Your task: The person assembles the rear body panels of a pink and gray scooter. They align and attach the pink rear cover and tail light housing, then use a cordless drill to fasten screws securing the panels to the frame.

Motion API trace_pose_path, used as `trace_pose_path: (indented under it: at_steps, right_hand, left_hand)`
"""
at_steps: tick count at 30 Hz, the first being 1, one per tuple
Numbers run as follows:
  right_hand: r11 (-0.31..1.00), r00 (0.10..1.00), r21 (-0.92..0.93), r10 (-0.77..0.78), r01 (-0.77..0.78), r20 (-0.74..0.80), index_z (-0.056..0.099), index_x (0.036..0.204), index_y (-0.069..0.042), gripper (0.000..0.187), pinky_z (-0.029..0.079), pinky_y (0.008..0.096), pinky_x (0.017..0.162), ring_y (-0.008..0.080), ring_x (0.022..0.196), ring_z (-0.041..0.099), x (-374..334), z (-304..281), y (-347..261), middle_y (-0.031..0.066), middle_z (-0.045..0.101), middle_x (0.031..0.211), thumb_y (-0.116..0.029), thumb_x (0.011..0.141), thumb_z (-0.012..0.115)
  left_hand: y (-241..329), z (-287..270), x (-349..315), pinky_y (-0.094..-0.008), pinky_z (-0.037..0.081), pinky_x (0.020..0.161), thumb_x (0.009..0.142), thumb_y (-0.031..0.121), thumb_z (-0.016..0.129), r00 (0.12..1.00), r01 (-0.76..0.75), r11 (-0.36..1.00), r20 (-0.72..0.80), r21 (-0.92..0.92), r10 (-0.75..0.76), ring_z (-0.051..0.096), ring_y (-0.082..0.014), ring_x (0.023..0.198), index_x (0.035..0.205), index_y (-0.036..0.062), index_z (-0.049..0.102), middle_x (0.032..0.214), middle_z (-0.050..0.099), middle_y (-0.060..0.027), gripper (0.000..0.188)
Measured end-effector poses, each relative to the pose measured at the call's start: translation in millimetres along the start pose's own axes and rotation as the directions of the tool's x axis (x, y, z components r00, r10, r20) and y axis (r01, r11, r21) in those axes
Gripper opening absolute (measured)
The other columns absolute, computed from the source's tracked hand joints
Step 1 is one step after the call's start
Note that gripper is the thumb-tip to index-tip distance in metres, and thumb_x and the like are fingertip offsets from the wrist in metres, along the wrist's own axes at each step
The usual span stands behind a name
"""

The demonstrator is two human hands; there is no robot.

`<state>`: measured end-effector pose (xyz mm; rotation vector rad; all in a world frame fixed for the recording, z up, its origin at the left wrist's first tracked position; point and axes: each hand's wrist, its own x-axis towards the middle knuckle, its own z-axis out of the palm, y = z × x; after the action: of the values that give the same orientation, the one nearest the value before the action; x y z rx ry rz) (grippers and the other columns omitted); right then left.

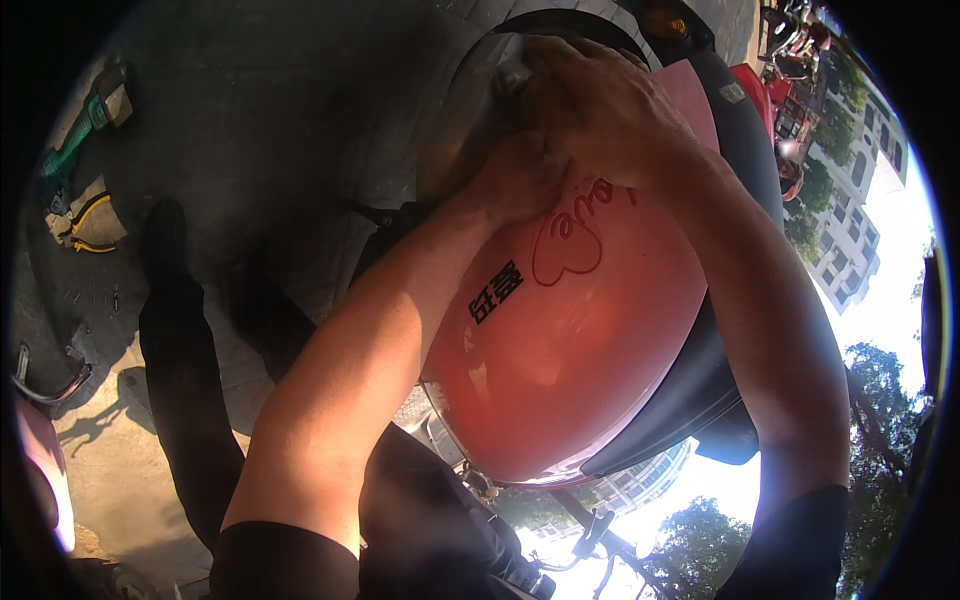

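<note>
A glossy pink scooter body panel (560, 370), decorated with a red heart outline and dark lettering, fills the middle. Along its right side runs the black seat (660, 400). Both hands meet at the panel's far end. My left hand (525, 172) is closed low against the panel, its fingertips partly hidden beside the other hand. Over and beyond it lies my right hand (600, 110), fingers bent around the far end near a greyish, shiny part (490, 85). Shade and blur hide what the fingers pinch.
On the ground at far left lie a green power tool (90, 125) and yellow-and-black-handled pliers (95, 222). My dark-trousered leg (185, 370) stands left of the scooter. The handlebar (590, 535) shows at the bottom. Parked vehicles (790, 110), trees and buildings appear at right.
</note>
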<state>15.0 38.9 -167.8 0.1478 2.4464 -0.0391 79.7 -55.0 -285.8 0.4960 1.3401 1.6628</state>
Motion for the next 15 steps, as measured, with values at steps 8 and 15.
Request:
trace_pose_path:
  at_steps: [8, 15]
  right_hand:
    - [0.657, 0.756, 0.754, 0.505, -0.024, -0.416, 0.058, 0.12, 0.002, 0.036, 0.051, 0.0488, 0.091, 0.0436, 0.104, 0.063, -67.5, -48.5, -49.8, 0.0249, 0.064, 0.105, -0.022, 0.094, 0.057]
    - [0.017, 0.832, 0.932, 0.457, -0.361, 0.314, 0.058, 0.124, 0.003, 0.039, 0.052, 0.046, 0.091, 0.041, 0.105, 0.065, -248.1, -65.9, -155.2, 0.0239, 0.068, 0.11, -0.027, 0.098, 0.056]
  left_hand:
    - [0.9, -44.5, -43.3, -0.0404, 0.048, 0.091, 0.104, 0.042, 0.043, 0.946, 0.303, 0.952, 0.108, 0.04, -0.305, 0.064, -0.032, 0.108, 0.12, -0.0005, 0.063, 0.116, 0.068, -0.0203, 0.05]
    - [139.6, -345.8, -163.0, -0.0238, 0.04, 0.052, 0.105, 0.029, 0.051, 0.676, 0.711, 0.678, -0.445, 0.187, -0.587, 0.052, -0.0099, 0.064, 0.097, 0.008, 0.057, 0.077, 0.053, 0.001, 0.023]
